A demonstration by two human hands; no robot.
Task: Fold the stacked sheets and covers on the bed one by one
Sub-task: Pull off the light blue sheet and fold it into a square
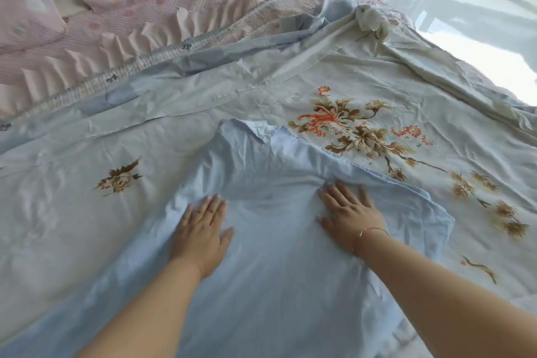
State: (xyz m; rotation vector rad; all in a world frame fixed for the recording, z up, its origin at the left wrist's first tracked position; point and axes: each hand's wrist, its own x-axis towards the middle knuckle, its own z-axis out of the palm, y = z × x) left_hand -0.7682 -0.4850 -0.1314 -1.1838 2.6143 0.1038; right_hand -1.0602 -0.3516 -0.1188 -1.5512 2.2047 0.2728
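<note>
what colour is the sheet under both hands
Plain light blue sheet, with no print, seen in the head view, the only one.

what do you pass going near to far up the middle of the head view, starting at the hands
Left hand and right hand pressed flat on the plain light-blue sheet → white cover printed with orange and brown flowers → pale blue-grey sheet edge → pink ruffled bedspread.

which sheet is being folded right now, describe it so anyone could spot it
On the bed, over the pale flowered cover, lies a plain light blue sheet nearest the viewer. The left hand and right hand press flat on it. Unlike its neighbours, it has no print.
</note>
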